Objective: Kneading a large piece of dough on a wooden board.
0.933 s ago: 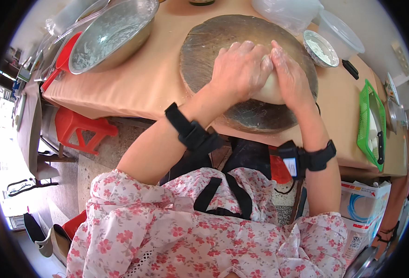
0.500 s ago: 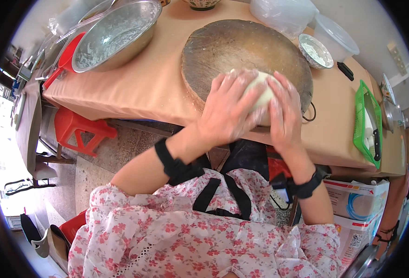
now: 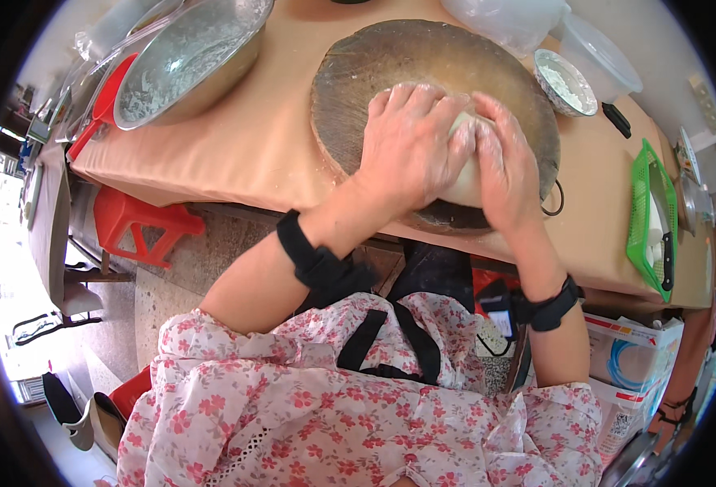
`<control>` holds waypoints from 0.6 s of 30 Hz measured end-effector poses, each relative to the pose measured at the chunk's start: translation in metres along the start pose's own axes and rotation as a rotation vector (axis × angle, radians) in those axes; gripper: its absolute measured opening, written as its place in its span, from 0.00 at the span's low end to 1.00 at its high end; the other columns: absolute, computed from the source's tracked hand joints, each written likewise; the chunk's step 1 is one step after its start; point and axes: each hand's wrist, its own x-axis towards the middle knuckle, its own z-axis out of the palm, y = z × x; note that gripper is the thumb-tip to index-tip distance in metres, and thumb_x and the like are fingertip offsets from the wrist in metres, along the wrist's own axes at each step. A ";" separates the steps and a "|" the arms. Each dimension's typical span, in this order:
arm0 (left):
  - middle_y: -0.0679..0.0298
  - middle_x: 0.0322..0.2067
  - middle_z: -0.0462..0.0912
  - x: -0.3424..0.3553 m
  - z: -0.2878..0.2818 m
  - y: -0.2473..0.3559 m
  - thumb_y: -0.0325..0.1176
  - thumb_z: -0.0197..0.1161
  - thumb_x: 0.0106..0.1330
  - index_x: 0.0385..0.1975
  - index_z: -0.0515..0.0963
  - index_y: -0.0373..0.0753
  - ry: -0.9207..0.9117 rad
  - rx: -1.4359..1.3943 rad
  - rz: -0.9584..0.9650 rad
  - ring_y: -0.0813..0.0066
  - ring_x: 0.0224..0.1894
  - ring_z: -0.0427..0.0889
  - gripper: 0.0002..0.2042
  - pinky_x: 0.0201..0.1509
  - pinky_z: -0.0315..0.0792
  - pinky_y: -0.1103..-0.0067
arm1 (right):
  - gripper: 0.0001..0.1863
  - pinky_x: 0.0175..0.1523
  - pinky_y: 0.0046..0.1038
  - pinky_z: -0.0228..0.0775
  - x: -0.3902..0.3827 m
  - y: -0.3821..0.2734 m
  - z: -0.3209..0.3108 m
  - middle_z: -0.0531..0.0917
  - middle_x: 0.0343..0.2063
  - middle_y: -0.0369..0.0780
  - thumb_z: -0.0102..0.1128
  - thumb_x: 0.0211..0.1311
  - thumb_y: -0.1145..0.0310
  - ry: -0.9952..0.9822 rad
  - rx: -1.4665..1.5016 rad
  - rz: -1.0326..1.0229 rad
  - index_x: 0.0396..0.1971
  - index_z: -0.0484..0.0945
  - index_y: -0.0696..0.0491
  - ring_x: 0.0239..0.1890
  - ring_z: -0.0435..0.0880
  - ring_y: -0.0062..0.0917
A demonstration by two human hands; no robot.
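A pale lump of dough (image 3: 459, 183) lies on a round wooden board (image 3: 374, 57) on the peach-covered table. My left hand (image 3: 410, 146) is wrapped over the dough's left side and top, fingers bent and dusted white. My right hand (image 3: 505, 162) grips its right side, thumb and fingertips beside those of my left hand. The two hands cover much of the lump. Right of the board's back edge sits a patterned bowl of white powder (image 3: 565, 81).
A large steel basin (image 3: 187, 65) and a red scoop (image 3: 110, 89) are at left. A plastic bag (image 3: 500, 20), clear tub (image 3: 597, 53), black object (image 3: 616, 120) and green basket with a knife (image 3: 646, 227) are at back and right. A red stool (image 3: 143, 227) stands below.
Both hands moved toward me between the first and middle frames, then back up the board, still on the dough. The lump shows less between my fingers than half a second ago.
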 end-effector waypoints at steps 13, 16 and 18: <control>0.49 0.47 0.80 0.013 -0.011 0.000 0.44 0.48 0.69 0.48 0.79 0.39 -0.420 -0.185 -0.286 0.47 0.54 0.74 0.19 0.56 0.68 0.61 | 0.25 0.58 0.40 0.66 -0.001 0.011 -0.006 0.81 0.48 0.51 0.51 0.65 0.56 -0.033 -0.047 0.074 0.53 0.75 0.59 0.52 0.77 0.49; 0.49 0.52 0.75 -0.029 -0.022 0.009 0.43 0.54 0.64 0.52 0.76 0.38 -0.149 -0.142 -0.026 0.47 0.56 0.72 0.21 0.58 0.66 0.61 | 0.25 0.60 0.45 0.63 -0.037 -0.001 -0.005 0.76 0.52 0.51 0.53 0.63 0.57 0.039 -0.100 -0.157 0.55 0.71 0.57 0.55 0.74 0.47; 0.49 0.55 0.70 -0.047 -0.028 0.014 0.43 0.59 0.60 0.55 0.74 0.37 -0.001 -0.121 0.171 0.47 0.56 0.70 0.24 0.60 0.63 0.60 | 0.25 0.61 0.47 0.62 -0.056 -0.007 -0.008 0.73 0.55 0.51 0.54 0.62 0.57 0.094 -0.200 -0.286 0.56 0.70 0.56 0.56 0.72 0.47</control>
